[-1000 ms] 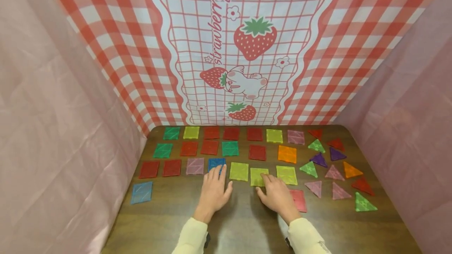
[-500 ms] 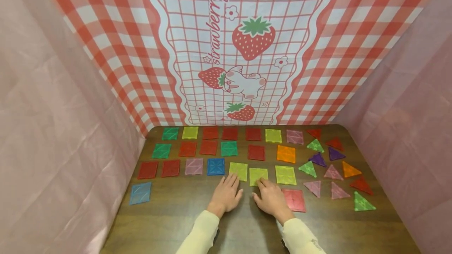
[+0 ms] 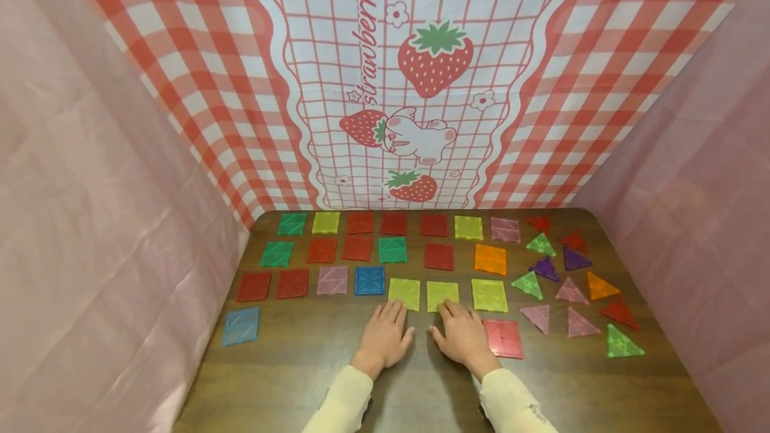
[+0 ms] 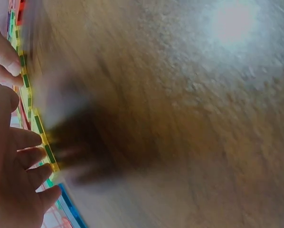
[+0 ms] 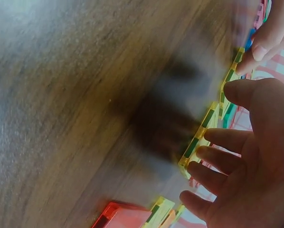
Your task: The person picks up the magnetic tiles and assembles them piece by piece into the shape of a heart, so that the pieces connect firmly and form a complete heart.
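Flat translucent yellow square tiles lie in a row in the middle of the table. In the head view, fingertips of my left hand [image 3: 383, 338] rest on the near edge of the left yellow tile [image 3: 404, 291]. My right hand [image 3: 462, 336] touches the near edge of the middle yellow tile [image 3: 442, 291] with extended fingers. A narrow gap separates these two tiles. Beyond the right hand lies a third yellow tile [image 3: 489, 295]; a pinkish-red square tile [image 3: 504, 339] is beside that hand. Both wrist views show the tiles edge-on, with fingers spread along them.
A blue tile [image 3: 369, 280] lies just left of the yellow ones. Rows of red, green, pink and orange squares reach to the back, and a light blue square [image 3: 241, 326] is at far left. Triangles [image 3: 573, 291] spread over the right side. A strawberry-print cloth [image 3: 433, 59] hangs behind the table [image 3: 289, 373].
My left hand has moved right, from the blue tile to the left yellow tile, which has shifted slightly left and toward me. The right hand stays at the middle yellow tile.
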`<state>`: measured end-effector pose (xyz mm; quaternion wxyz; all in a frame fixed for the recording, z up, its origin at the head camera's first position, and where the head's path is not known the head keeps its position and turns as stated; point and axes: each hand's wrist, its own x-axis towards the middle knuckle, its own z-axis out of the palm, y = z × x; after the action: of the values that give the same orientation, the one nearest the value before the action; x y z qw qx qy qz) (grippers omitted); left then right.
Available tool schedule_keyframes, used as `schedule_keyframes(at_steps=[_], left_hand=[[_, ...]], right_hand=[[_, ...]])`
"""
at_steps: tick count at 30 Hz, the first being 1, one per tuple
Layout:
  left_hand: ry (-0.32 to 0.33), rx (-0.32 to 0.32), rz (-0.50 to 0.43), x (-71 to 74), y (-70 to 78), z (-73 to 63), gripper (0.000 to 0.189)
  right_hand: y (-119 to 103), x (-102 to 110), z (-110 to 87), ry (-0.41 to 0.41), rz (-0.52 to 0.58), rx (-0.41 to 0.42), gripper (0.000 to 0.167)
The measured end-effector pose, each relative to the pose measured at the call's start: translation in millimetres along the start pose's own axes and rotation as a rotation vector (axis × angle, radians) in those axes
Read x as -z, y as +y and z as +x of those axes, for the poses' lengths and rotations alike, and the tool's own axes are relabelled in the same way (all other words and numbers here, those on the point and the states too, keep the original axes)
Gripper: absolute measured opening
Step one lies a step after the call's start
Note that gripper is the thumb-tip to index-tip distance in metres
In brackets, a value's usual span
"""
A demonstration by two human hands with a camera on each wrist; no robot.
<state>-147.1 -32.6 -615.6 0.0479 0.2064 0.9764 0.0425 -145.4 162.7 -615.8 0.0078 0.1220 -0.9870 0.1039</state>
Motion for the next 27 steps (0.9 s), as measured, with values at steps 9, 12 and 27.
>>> schedule_keyframes(at_steps=[9,12,27], left_hand=[[0.009,-0.021,0.03,1.2,15.5,-1.9,0.061],[0.033,-0.023,0.032,1.2,14.7,-2.7,0.059],[0.213,-0.118,0.114,-5.4,15.2,-23.0,0.045]], right_hand=[[-5.0,-4.4,-1.1,0.052,-0.001,0.038,0.057],[-5.6,-3.2,-0.1,0.061,0.0,0.045,0.056],[-14.9,-2.4,-27.7,0.034,-0.033,0.036,0.058]])
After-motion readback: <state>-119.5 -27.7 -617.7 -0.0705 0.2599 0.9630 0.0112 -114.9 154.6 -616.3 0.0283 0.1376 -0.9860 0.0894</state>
